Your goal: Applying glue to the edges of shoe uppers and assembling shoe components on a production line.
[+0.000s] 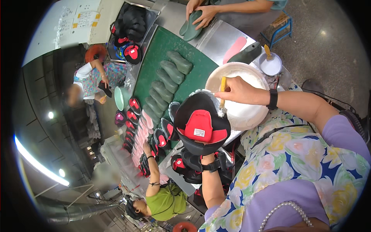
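My right hand (239, 91) grips a brush (223, 86) by its yellow handle, bristles down at the rim of a black shoe upper (184, 118). White paste coats part of that rim. The upper has a red lining with a white label, and its opening faces me. From below, my left hand (208, 159) holds it up; most of the fingers are hidden behind it. Under my right hand stands a large pale basin (211, 80) of white paste.
Green shoe lasts (169, 75), pink insoles (143, 127) and black-and-red uppers (161, 138) line a green belt (154, 46). A small paste pot (271, 66) stands beside the basin. Co-workers' hands (205, 16) hold a last at the top; another person (166, 201) reaches in below.
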Motion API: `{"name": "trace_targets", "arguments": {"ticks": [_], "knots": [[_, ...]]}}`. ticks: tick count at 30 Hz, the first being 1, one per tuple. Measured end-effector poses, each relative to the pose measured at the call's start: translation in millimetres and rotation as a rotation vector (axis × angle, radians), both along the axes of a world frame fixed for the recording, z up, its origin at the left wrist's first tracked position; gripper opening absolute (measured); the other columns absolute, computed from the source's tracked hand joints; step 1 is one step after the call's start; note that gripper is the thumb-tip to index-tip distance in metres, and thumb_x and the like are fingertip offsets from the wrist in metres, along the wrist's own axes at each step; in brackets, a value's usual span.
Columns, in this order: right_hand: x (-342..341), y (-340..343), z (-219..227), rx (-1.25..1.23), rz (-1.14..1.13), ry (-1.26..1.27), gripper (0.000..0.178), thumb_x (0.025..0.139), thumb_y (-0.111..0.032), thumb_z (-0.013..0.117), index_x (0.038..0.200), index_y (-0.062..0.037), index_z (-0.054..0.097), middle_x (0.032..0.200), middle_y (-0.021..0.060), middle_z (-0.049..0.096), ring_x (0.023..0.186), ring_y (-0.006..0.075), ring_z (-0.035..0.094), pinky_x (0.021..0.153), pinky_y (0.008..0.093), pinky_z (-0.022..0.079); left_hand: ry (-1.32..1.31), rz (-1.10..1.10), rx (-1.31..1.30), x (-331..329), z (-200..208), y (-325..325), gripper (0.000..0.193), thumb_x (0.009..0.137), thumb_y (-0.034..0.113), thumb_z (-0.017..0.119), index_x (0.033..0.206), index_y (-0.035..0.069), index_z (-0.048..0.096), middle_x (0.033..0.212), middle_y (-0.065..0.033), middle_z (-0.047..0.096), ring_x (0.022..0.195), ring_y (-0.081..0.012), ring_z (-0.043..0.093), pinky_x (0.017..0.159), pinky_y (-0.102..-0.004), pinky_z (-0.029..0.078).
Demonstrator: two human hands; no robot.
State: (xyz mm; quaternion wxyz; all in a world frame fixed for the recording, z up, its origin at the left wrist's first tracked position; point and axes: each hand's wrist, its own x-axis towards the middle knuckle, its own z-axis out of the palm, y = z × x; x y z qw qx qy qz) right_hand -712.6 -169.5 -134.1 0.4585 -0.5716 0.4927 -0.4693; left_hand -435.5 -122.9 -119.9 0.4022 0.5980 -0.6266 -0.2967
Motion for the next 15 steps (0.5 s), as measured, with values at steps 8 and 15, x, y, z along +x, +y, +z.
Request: {"name": "trace_targets", "arguments": {"ticks": [8,15], "knots": [[6,7,-2,0.107,-0.041,-0.125,0.036,0.087,-0.031,0.073,0.084,0.0042,0.064,0.065,0.0103,0.064,0.057,0.0147,0.059,0.054,0.0306,0.046,0.039,0.002,-0.107,-7,3,12,0.055,0.096,0.026,0.061,0.144,0.005,0.044,0.141,-0.0157,0.052,0.122,-0.0293,0.059,0.099,-0.0472,0.053],[17,20,-1,0.215,0.093,-0.179,0.040,0.088,-0.034,0.072,0.087,0.0053,0.066,0.068,0.0113,0.067,0.059,0.0142,0.066,0.054,0.0285,0.051,0.086,-0.007,-0.194,-16,4,-5,0.055,0.096,0.026,0.061,0.144,0.005,0.044,0.141,-0.0164,0.052,0.121,-0.0291,0.060,0.099,-0.0465,0.053]]}}
